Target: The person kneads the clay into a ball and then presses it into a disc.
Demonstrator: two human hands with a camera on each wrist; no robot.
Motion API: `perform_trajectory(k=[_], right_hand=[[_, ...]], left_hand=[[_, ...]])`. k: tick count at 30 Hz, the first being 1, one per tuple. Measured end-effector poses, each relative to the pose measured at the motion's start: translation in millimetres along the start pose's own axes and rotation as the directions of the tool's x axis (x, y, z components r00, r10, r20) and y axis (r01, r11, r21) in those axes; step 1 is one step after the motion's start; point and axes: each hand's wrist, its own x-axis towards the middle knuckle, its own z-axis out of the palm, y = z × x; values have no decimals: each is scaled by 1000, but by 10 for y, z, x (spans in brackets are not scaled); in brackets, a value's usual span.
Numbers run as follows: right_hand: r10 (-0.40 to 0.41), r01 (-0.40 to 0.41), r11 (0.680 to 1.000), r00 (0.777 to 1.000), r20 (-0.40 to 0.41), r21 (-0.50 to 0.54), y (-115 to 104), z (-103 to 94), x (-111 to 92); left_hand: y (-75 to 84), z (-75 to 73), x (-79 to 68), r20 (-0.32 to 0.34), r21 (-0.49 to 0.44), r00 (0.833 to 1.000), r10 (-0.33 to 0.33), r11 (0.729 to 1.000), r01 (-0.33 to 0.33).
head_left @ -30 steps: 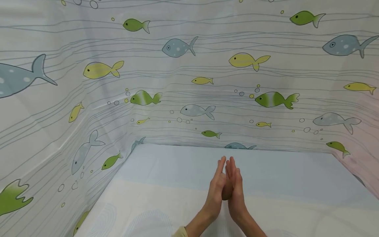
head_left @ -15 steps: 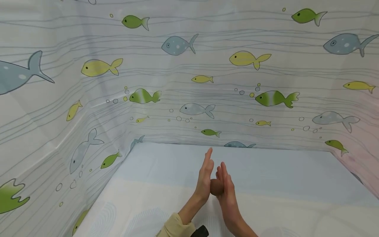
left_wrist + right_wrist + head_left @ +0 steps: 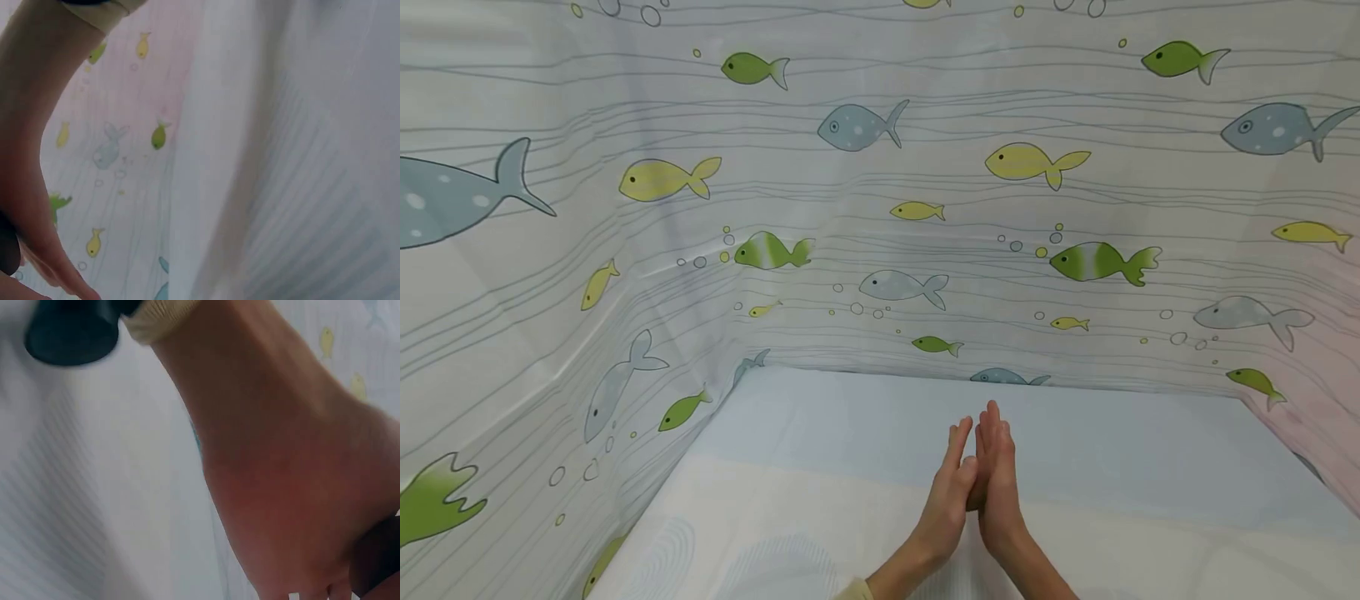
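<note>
A small brown ball (image 3: 974,502) is held between my two palms, mostly hidden by them in the head view. My left hand (image 3: 949,500) presses it from the left, its fingers extended up and away from me. Flat against the other side lies my right hand (image 3: 1002,500), fingers straight and together. At the left edge of the left wrist view a dark curve of the ball (image 3: 7,247) shows beside a palm. The right wrist view has the ball (image 3: 378,559) at its lower right, against a hand and forearm that fill the middle.
Both hands are above a bed-like flat surface (image 3: 820,425) with pale blue and white bands. A fish-printed sheet (image 3: 820,200) rises behind it and along both sides. A dark cylinder (image 3: 72,331) sits by a cuff in the right wrist view.
Half a second ago the hands were offset, left farther forward, with the ball plainly visible. Now the left hand has slid back, both have shifted right, and the palms cover most of the ball.
</note>
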Motion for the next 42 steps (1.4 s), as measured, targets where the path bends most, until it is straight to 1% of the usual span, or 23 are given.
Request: perform_trajectory(k=[3, 9, 14, 18, 25, 27, 33, 37, 42], right_hand=[[-11, 11, 1000, 1000, -23, -19, 1, -43, 54], [-23, 22, 999, 999, -39, -40, 26, -102, 108], [-23, 23, 998, 1000, -9, -56, 64, -87, 76], [-6, 6, 998, 1000, 8, -70, 59, -29, 15], [30, -28, 999, 996, 79, -30, 0, 83, -113], [30, -28, 999, 996, 84, -19, -11, 101, -135], [8, -9, 1000, 996, 86, 5, -50, 132, -159], [13, -14, 1000, 998, 69, 16, -110, 129, -137], [11, -11, 1000, 1000, 18, 11, -157, 115, -54]], left_hand=[[36, 40, -23, 8, -10, 1000, -10, 1000, 10], [132, 50, -23, 11, 18, 1000, -2, 1000, 2], [180, 5, 9, -7, 58, 1000, 26, 998, -26], [206, -44, 71, -12, 64, 999, 34, 997, -33], [192, -144, 201, -62, 61, 997, 48, 997, -45], [189, -174, 235, -71, 67, 996, 53, 997, -48], [165, -236, 309, -72, 64, 996, 61, 996, -56], [113, -223, 288, -59, 39, 998, 37, 999, -35], [86, -136, 208, -34, 4, 999, 2, 1000, -2]])
